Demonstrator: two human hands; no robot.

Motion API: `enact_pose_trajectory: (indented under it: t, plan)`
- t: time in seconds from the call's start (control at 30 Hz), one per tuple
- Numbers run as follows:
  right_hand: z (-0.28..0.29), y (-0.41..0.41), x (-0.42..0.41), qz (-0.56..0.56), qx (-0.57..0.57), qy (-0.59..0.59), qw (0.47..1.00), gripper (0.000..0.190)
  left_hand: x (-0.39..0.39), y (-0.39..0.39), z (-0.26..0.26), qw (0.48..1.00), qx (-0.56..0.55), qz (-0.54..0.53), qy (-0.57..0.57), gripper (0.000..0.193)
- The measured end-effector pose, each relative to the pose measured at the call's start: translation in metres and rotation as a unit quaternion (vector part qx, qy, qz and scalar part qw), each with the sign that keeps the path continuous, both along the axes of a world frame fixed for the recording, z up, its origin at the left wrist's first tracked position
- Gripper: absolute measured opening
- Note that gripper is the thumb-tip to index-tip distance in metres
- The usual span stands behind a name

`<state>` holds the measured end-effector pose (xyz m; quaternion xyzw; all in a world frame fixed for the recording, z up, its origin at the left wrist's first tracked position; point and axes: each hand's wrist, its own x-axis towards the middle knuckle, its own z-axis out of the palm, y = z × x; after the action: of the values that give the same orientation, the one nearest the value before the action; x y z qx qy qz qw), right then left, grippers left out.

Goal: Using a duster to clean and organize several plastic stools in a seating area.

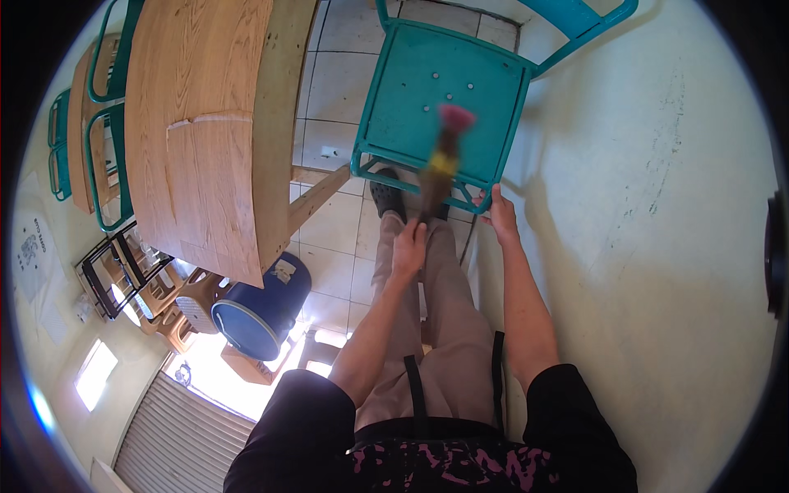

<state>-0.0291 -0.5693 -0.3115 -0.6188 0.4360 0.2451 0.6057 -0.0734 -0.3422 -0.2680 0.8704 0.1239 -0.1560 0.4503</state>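
Observation:
In my left hand (409,248) is the thin end of a duster (439,175), blurred by motion. It has a brown body, a yellow band and a pink tip, which shows in front of the seat. The teal metal chair (400,92) stands before me, with several small holes in its seat. My right hand (502,215) grips the chair's near right corner, thumb on the outer side and fingers partly hidden under the frame.
A wood-grain table (203,80) stands close on the left, a strip of its surface peeling. A pale wall (629,185) runs along the right. A blue drum (262,314), plastic stools (200,302), a cardboard box (246,365) and more teal chairs (111,166) are at the left.

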Motion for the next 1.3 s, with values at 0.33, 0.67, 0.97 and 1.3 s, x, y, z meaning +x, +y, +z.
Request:
enact_pose_trajectory:
  t: [0.33, 0.67, 0.97, 1.3]
  plan:
    - [0.003, 0.003, 0.003, -0.018, 0.014, 0.004, 1.0, 0.067, 0.017, -0.014, 0.012, 0.996, -0.037, 0.07, 0.03, 0.026]
    - [-0.002, 0.0, -0.002, -0.017, 0.001, 0.002, 1.0, 0.071, 0.024, 0.0, 0.003, 0.998, 0.0, 0.06, -0.004, 0.025]
    - [0.004, 0.009, 0.006, -0.01, 0.022, -0.001, 1.0, 0.07, 0.039, 0.016, -0.007, 0.99, -0.021, 0.127, 0.063, 0.027]
    - [-0.003, 0.002, 0.0, -0.018, 0.009, 0.013, 1.0, 0.068, 0.049, 0.015, 0.007, 0.979, -0.056, 0.178, 0.077, 0.028]
